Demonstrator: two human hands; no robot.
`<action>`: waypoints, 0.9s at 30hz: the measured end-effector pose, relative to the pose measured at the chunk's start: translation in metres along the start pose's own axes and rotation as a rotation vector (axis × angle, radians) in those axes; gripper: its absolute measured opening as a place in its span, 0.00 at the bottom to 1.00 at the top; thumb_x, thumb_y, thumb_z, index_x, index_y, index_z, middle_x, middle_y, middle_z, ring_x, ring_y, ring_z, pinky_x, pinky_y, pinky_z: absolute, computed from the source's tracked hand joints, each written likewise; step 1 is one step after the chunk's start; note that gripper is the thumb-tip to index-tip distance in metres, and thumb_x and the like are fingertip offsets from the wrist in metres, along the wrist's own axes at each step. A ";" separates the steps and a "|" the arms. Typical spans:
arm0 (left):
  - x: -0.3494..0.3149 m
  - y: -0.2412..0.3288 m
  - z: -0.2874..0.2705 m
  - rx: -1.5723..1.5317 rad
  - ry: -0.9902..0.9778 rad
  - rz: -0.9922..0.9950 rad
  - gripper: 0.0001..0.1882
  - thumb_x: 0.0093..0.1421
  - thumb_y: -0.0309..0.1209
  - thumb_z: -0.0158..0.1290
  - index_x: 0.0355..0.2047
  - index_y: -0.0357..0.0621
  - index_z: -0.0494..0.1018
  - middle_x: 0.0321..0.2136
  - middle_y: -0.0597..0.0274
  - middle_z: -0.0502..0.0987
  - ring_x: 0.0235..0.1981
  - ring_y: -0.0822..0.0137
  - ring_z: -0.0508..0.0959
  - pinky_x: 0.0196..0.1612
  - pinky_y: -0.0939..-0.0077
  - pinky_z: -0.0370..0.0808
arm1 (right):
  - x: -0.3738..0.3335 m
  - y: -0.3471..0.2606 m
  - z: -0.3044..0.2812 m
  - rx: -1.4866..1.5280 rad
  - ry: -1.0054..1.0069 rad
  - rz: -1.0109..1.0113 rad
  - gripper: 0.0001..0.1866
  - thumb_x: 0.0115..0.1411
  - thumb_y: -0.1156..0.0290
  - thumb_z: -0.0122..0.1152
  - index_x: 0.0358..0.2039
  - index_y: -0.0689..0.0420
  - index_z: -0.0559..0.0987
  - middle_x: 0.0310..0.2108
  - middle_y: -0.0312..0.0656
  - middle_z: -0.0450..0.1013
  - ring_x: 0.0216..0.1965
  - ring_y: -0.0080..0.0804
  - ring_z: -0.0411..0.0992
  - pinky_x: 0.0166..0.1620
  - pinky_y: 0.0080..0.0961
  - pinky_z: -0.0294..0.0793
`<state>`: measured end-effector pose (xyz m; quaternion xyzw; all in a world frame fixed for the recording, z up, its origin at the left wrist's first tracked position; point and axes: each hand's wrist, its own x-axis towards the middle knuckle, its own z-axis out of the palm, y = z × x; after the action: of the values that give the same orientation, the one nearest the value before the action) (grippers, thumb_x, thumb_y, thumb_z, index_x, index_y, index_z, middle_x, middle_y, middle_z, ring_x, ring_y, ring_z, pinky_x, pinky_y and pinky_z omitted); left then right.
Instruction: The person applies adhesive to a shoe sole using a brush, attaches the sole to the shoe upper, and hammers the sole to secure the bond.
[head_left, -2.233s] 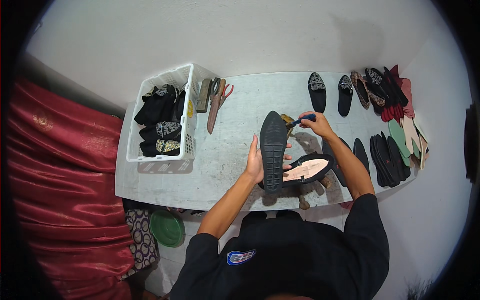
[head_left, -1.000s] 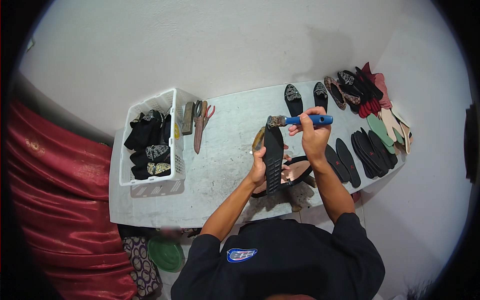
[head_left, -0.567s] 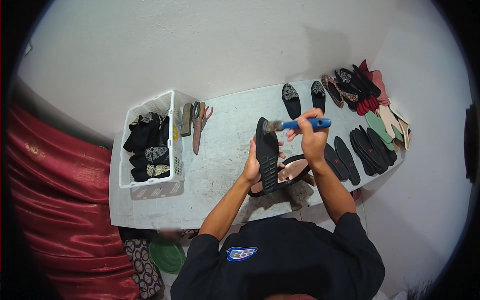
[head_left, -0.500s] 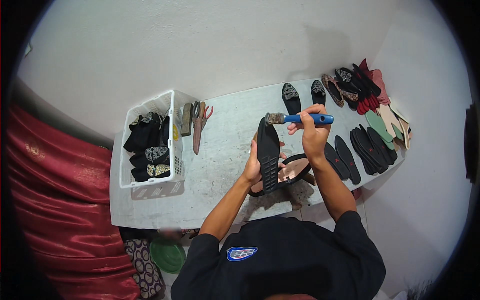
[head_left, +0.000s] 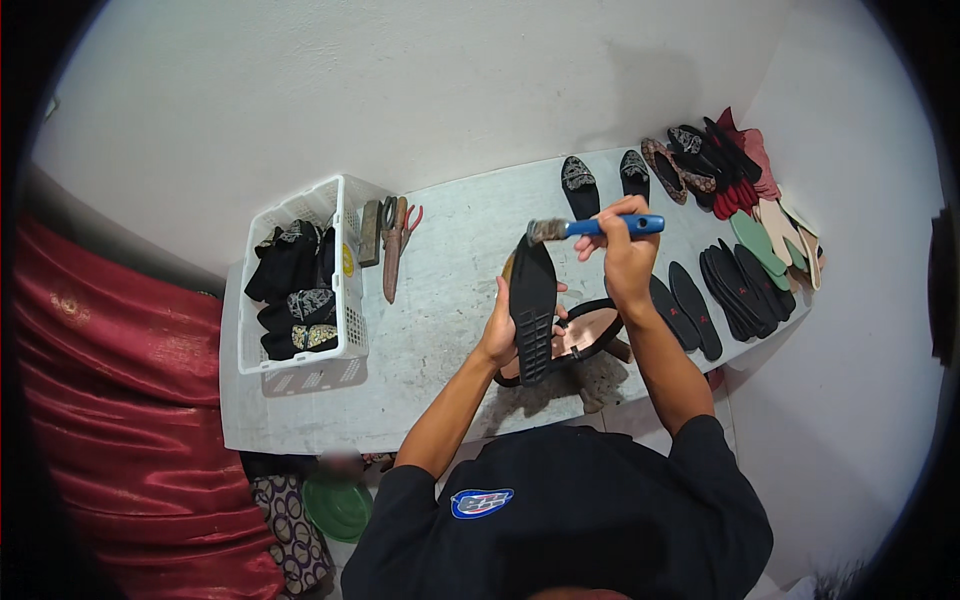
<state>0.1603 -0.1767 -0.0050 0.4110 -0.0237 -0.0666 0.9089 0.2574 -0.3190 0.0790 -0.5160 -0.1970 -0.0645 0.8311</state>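
Observation:
My left hand (head_left: 499, 333) grips a black shoe sole (head_left: 534, 290) from its left side, with fingertips showing past its right edge. The sole is raised above the table, toe end away from me, its ridged heel part nearest. A flat brush (head_left: 592, 227) with a blue handle is held in my right hand (head_left: 628, 250). Its worn, stained bristles meet the toe end of the sole; exact contact is hard to make out. Beneath and to the right is a black-rimmed shoe (head_left: 592, 332) with a tan inside, partly hidden by the sole.
A white plastic basket (head_left: 350, 320) with black shoes stands left on the table (head_left: 430, 330). Beside it lie a sheathed knife (head_left: 393, 265), red-handled pliers (head_left: 413, 218) and a block (head_left: 370, 233). Patterned black shoes (head_left: 579, 188), black insoles (head_left: 690, 305) and green pieces (head_left: 757, 245) lie right.
The whole view has shifted slightly. My hands keep their holds, and the brush remains at the sole's toe end, with the sole a little further left.

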 end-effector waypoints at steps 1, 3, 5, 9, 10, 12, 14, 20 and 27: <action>0.001 0.000 -0.001 -0.008 -0.041 -0.047 0.46 0.61 0.69 0.19 0.59 0.44 0.61 0.47 0.54 0.71 0.40 0.66 0.77 0.36 0.72 0.81 | -0.002 0.000 0.001 0.000 0.003 -0.001 0.04 0.61 0.80 0.48 0.30 0.63 0.65 0.25 0.45 0.68 0.20 0.32 0.74 0.19 0.24 0.76; 0.001 -0.001 -0.004 -0.014 -0.086 -0.098 0.47 0.61 0.70 0.18 0.59 0.43 0.61 0.46 0.55 0.72 0.40 0.67 0.77 0.36 0.73 0.81 | -0.009 0.001 0.008 -0.040 0.031 -0.038 0.03 0.61 0.80 0.48 0.30 0.63 0.64 0.27 0.44 0.67 0.20 0.32 0.74 0.20 0.24 0.76; 0.001 -0.002 -0.007 0.003 -0.085 -0.101 0.47 0.62 0.69 0.18 0.62 0.43 0.57 0.49 0.55 0.68 0.40 0.65 0.74 0.41 0.65 0.80 | -0.023 0.007 0.008 -0.058 -0.042 -0.093 0.06 0.64 0.75 0.51 0.31 0.62 0.65 0.21 0.42 0.69 0.19 0.25 0.74 0.20 0.20 0.75; 0.002 -0.005 -0.007 -0.063 -0.101 -0.097 0.49 0.59 0.72 0.15 0.58 0.43 0.60 0.43 0.59 0.67 0.41 0.66 0.72 0.42 0.66 0.79 | -0.039 0.006 0.000 -0.014 -0.204 -0.022 0.06 0.62 0.77 0.51 0.28 0.62 0.66 0.20 0.41 0.69 0.18 0.24 0.73 0.18 0.19 0.73; 0.003 -0.005 -0.007 -0.063 -0.101 -0.097 0.49 0.59 0.72 0.15 0.58 0.43 0.60 0.43 0.59 0.67 0.41 0.66 0.72 0.42 0.66 0.79 | -0.039 0.002 -0.005 0.019 -0.262 0.128 0.06 0.62 0.78 0.50 0.28 0.62 0.66 0.21 0.41 0.68 0.18 0.24 0.73 0.17 0.19 0.73; 0.005 -0.007 -0.007 -0.122 -0.105 -0.046 0.50 0.58 0.72 0.17 0.60 0.41 0.60 0.49 0.54 0.72 0.41 0.65 0.76 0.38 0.65 0.81 | -0.028 0.002 -0.009 0.003 -0.263 0.140 0.04 0.59 0.82 0.47 0.27 0.63 0.65 0.25 0.43 0.66 0.18 0.29 0.72 0.17 0.21 0.72; 0.002 -0.001 0.001 -0.112 -0.067 -0.049 0.51 0.57 0.72 0.17 0.60 0.41 0.60 0.47 0.53 0.73 0.42 0.64 0.76 0.38 0.63 0.82 | -0.015 0.000 -0.009 0.017 -0.060 -0.015 0.03 0.59 0.81 0.46 0.28 0.64 0.65 0.26 0.44 0.67 0.18 0.30 0.72 0.18 0.21 0.72; 0.003 -0.001 -0.003 -0.102 -0.084 -0.109 0.53 0.56 0.73 0.16 0.57 0.38 0.62 0.39 0.53 0.75 0.42 0.65 0.76 0.38 0.64 0.81 | -0.039 0.011 -0.001 0.002 -0.115 -0.090 0.05 0.62 0.80 0.49 0.28 0.63 0.66 0.24 0.42 0.67 0.20 0.27 0.73 0.21 0.22 0.74; 0.001 0.005 0.004 -0.143 -0.057 -0.144 0.51 0.59 0.71 0.15 0.56 0.37 0.64 0.40 0.55 0.74 0.43 0.65 0.74 0.43 0.65 0.79 | -0.043 0.003 -0.016 0.009 -0.249 0.054 0.05 0.62 0.80 0.50 0.27 0.64 0.67 0.25 0.42 0.67 0.21 0.28 0.74 0.22 0.21 0.74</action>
<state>0.1611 -0.1768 0.0015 0.3438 -0.0152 -0.1448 0.9277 0.2228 -0.3358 0.0537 -0.5215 -0.2851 0.0234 0.8039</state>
